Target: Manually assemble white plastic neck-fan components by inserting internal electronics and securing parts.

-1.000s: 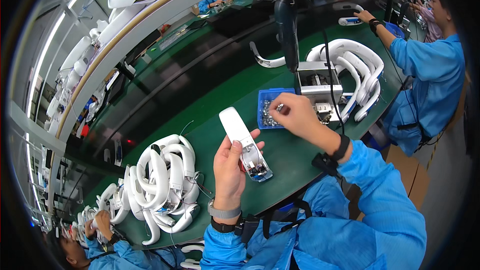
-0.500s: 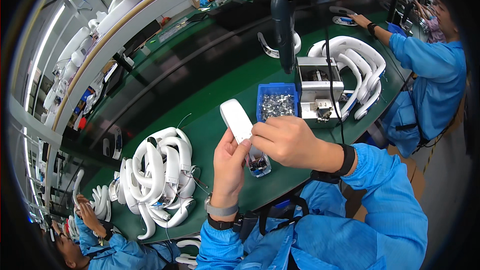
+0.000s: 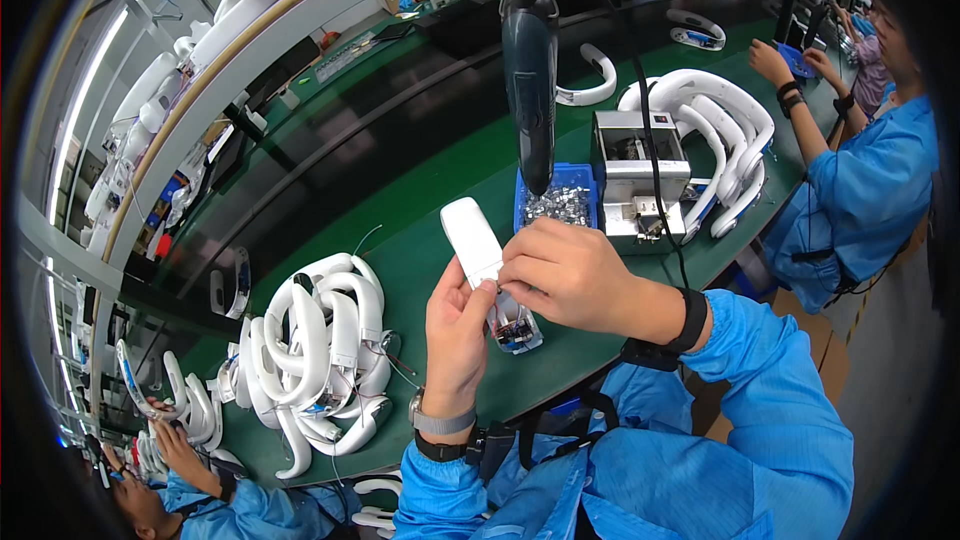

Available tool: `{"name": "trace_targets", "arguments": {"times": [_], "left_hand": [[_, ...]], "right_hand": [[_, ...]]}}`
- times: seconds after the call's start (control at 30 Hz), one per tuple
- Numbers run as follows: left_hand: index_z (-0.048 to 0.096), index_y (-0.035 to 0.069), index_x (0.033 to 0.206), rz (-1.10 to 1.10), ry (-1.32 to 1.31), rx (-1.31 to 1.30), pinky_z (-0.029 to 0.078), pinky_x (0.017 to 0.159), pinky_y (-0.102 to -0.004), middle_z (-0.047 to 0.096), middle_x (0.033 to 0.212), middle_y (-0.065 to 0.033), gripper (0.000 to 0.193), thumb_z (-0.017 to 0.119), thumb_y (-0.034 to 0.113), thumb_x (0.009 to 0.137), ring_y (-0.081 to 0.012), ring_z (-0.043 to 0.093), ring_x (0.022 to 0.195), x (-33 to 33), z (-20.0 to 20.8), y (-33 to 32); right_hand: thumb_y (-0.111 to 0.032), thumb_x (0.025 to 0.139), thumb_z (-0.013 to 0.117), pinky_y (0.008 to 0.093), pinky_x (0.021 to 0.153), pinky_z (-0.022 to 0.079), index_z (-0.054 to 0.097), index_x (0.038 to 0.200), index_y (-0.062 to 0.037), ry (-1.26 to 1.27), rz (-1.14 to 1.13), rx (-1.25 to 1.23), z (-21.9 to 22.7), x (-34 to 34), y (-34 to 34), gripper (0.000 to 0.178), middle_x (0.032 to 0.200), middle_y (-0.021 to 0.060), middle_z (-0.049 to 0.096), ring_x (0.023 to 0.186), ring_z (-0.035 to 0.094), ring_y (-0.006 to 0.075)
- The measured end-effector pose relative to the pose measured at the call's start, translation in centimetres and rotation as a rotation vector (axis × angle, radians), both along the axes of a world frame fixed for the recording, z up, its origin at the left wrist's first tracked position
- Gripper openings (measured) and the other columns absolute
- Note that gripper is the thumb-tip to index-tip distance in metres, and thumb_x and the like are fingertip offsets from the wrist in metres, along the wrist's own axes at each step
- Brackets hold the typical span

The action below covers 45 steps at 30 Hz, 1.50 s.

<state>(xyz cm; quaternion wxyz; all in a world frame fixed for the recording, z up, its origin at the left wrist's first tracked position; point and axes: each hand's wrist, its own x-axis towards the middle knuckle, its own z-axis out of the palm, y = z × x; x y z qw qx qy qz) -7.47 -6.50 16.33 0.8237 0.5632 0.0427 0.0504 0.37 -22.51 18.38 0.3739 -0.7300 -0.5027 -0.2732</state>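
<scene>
My left hand is closed around a white curved plastic housing, its thumb lying across the middle. The housing's far end points up and away. Its near end is uncovered, showing a small circuit board with thin wires. My right hand is closed in a pinch against the middle of the housing, beside my left thumb. Whatever lies between those fingertips is hidden. Just beyond my right hand sits a blue bin of small metal parts, with a dark elongated corded tool hanging in front of it.
White curved housings with loose wires are heaped on the green table at left, and more stand at right. A metal fixture box is beside the bin. Co-workers in blue sit at right and lower left.
The hanging tool has swung left, now overlapping the bin. My hands stay nearly in place, my right fingers shifting slightly. The right co-worker's hand has drawn back from a housing on the table.
</scene>
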Motion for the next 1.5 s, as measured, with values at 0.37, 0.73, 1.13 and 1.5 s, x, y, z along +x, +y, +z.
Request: {"name": "trace_targets", "arguments": {"times": [0.37, 0.73, 1.13, 1.5], "left_hand": [[0.042, -0.008, 0.136, -0.007, 0.046, 0.057, 0.06, 0.079, -0.0348, 0.068, 0.104, -0.0226, 0.044, 0.044, -0.001, 0.092, -0.0272, 0.072, 0.091, 0.8, 1.0, 0.9], [0.045, -0.007, 0.132, -0.013, 0.049, 0.089, 0.06, 0.08, -0.0359, 0.069, 0.1, -0.0198, 0.04, 0.045, 0.002, 0.093, -0.0259, 0.071, 0.088, 1.4, 0.7, 0.7], [0.043, -0.009, 0.133, 0.068, 0.021, 0.073, 0.06, 0.079, -0.0345, 0.069, 0.103, -0.0238, 0.04, 0.045, -0.001, 0.094, -0.0275, 0.072, 0.09, 2.4, 0.2, -3.1], [0.043, -0.007, 0.133, 0.028, 0.02, 0.066, 0.059, 0.078, -0.0335, 0.069, 0.104, -0.023, 0.039, 0.046, 0.002, 0.096, -0.0271, 0.072, 0.09, 2.4, 0.4, -2.8]], "right_hand": [[-0.015, 0.1, 0.051, 0.0376, 0.108, 0.039, 0.041, 0.142, 0.0043, 0.808, 0.439, 0.798, 6.2, 10.1, -2.1, 0.047, 0.132, 0.0177, 0.058, 0.118, 0.058, 0.0233], [-0.004, 0.081, 0.069, 0.0296, 0.075, 0.053, 0.061, 0.108, 0.0004, 0.683, 0.099, 0.551, 6.1, 8.7, -8.0, 0.028, 0.098, 0.0069, 0.06, 0.081, 0.064, 0.0154], [0.0, 0.083, 0.074, 0.0228, 0.054, 0.049, 0.053, 0.117, 0.0025, 0.647, 0.066, 0.785, -1.7, 5.9, -10.2, 0.04, 0.081, 0.0071, 0.066, 0.062, 0.06, 0.0101], [0.003, 0.08, 0.075, 0.0228, 0.058, 0.051, 0.055, 0.113, 0.0018, 0.686, 0.07, 0.788, -2.9, 6.1, -9.4, 0.038, 0.081, 0.004, 0.065, 0.068, 0.062, 0.0074]]}}
